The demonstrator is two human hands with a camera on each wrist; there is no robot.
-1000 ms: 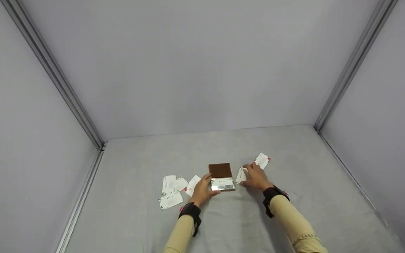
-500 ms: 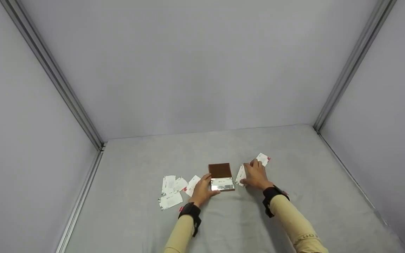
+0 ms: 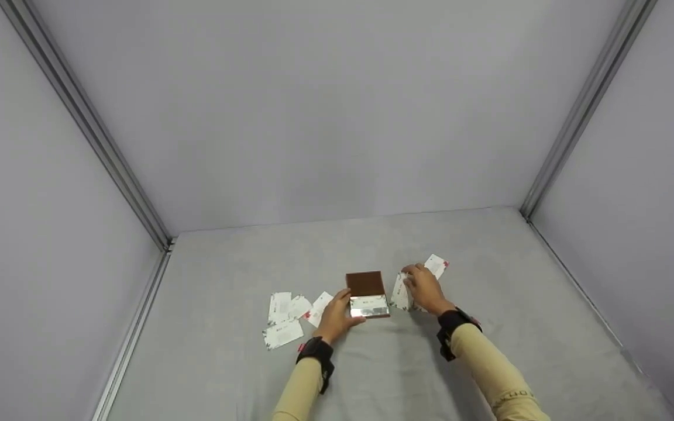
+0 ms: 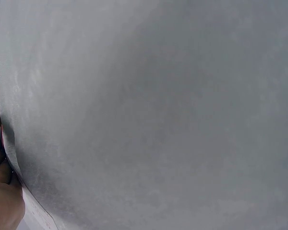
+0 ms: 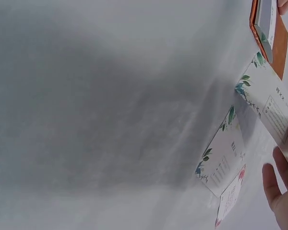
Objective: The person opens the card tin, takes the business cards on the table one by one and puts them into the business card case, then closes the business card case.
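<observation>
An open card case [image 3: 367, 295], brown lid up and silver inside, lies on the grey table [image 3: 489, 351]. My left hand [image 3: 344, 305] grips its near left corner, thumb on the silver half. Just right of the case, my right hand [image 3: 413, 282] pinches a white floral card [image 3: 399, 292] and tilts it up on edge. In the right wrist view that card [image 5: 271, 108] stands off the cloth with my fingers [image 5: 281, 184] at its far end, close to the case [image 5: 269, 26]. The left wrist view shows mainly grey cloth and a bit of the left hand [image 4: 2, 203].
Several white cards [image 3: 290, 316] lie scattered left of the left hand. One more card [image 3: 436, 265] lies beyond the right hand. In the right wrist view two further cards [image 5: 223, 155] lie flat under the lifted one. Grey walls with metal corner posts [image 3: 164, 240] enclose the table.
The right hand has drawn slightly back and left from the far card and raised one card from flat to tilted beside the case. The left hand and the case have stayed put.
</observation>
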